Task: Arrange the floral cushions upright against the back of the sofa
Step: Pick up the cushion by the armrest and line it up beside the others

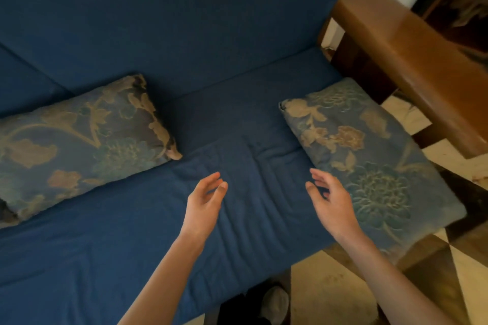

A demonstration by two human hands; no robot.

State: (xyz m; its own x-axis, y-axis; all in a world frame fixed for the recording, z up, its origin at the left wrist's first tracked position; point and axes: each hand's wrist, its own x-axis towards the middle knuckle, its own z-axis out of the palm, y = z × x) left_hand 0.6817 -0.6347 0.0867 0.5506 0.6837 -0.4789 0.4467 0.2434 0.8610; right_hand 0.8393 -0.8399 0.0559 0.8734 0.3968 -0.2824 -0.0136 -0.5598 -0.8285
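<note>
Both floral cushions [79, 145] [369, 166] lie flat, unlabelled; left hand [204, 203] and right hand [332, 206] spread, empty.

Bare seat [232, 124] lies open between two flat cushions [79, 145] [369, 163].

Dim, soft indoor light; the wooden armrest [412, 42] catches a faint sheen; edges bow and blur slightly from the wide lens.

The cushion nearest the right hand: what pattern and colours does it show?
Muted blue cushion with tan and rust flowers, seen in the head view.
</note>
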